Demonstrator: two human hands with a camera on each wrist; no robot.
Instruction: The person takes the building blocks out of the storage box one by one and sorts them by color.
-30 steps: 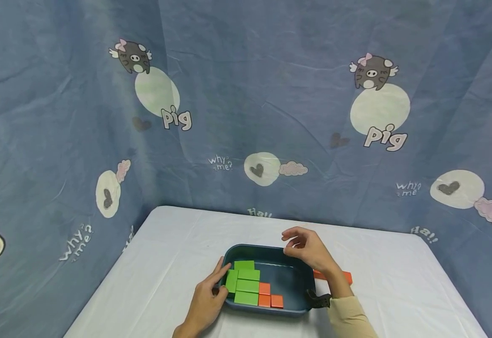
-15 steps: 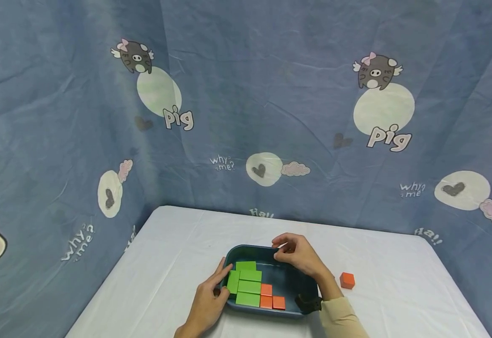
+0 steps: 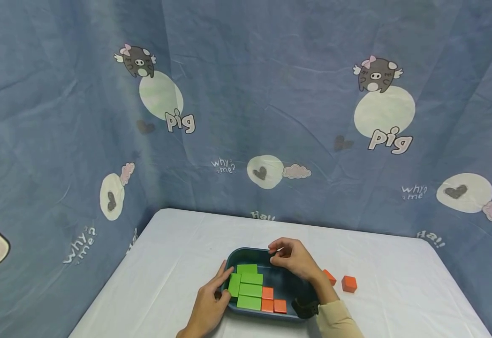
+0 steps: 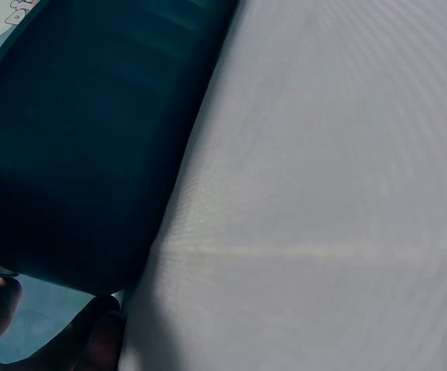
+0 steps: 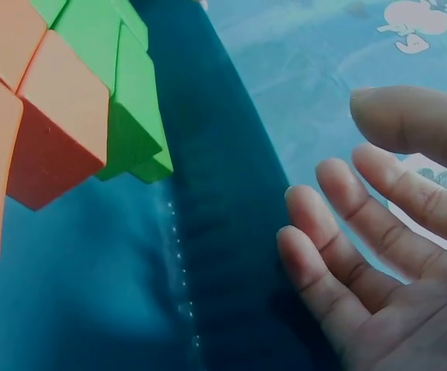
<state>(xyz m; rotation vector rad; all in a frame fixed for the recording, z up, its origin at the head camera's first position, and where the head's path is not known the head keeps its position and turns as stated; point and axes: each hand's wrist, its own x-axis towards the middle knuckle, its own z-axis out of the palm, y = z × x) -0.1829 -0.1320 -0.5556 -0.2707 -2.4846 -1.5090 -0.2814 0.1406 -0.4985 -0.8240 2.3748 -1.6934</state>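
A dark teal tray (image 3: pixel 285 277) stands on the table with several green blocks (image 3: pixel 251 278) packed at its left end and 3 orange cubes (image 3: pixel 280 306) at its front. My left hand (image 3: pixel 209 300) holds the tray's left end, thumb and fingers at the rim; in the left wrist view the fingertips (image 4: pixel 104 305) touch the tray's corner. Over the far rim hovers my right hand (image 3: pixel 296 258), its fingers loosely bent. The right wrist view shows this right hand (image 5: pixel 394 232) with nothing between thumb and fingers, beside the tray's wall (image 5: pixel 216 178).
Right of the tray, an orange cube (image 3: pixel 349 284) lies on the white tablecloth (image 3: pixel 397 281). Another orange block (image 3: pixel 329 277) is partly hidden behind the right forearm. A blue printed curtain (image 3: pixel 237 108) hangs behind and to the left.
My right hand has moved left and a little nearer along the tray's far rim. The loose orange blocks at the right show more from behind the forearm. The left hand stays on the tray.
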